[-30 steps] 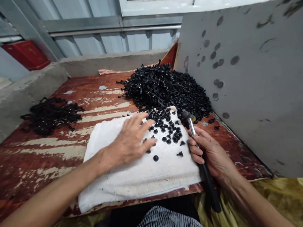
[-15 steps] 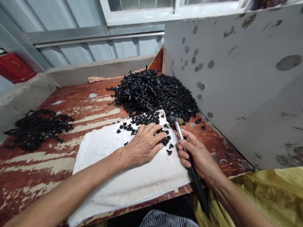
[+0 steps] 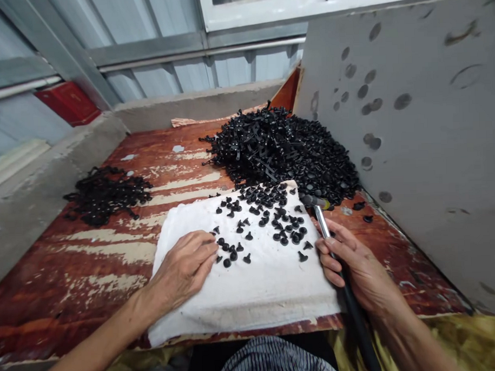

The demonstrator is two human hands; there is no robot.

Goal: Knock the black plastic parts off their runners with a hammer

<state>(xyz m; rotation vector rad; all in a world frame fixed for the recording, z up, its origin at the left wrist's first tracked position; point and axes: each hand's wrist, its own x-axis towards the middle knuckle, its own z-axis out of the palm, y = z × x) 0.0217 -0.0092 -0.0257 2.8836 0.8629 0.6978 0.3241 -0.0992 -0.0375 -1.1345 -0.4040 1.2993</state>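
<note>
My left hand (image 3: 185,266) rests on the left part of a white cloth (image 3: 267,287), its fingers together beside a few small black parts (image 3: 232,251); whether one is under the fingertips is hidden. More black parts (image 3: 289,224) lie scattered across the upper and right part of the cloth. At the cloth's right edge, my right hand (image 3: 347,252) is wrapped round a hammer (image 3: 360,322) with a black handle and metal shaft. The hammer's head points away from me, near the cloth's upper right corner.
A large heap of black parts (image 3: 270,147) stands behind the cloth. Farther left on the worn red-brown table (image 3: 107,255) lies a smaller black pile (image 3: 107,194). A grey spotted panel (image 3: 425,147) borders the right side, and a low concrete ledge (image 3: 188,105) runs behind.
My left hand has moved left and toward me across the cloth, and some black parts now lie spread farther left. My right hand still holds the hammer. The view has shifted left.
</note>
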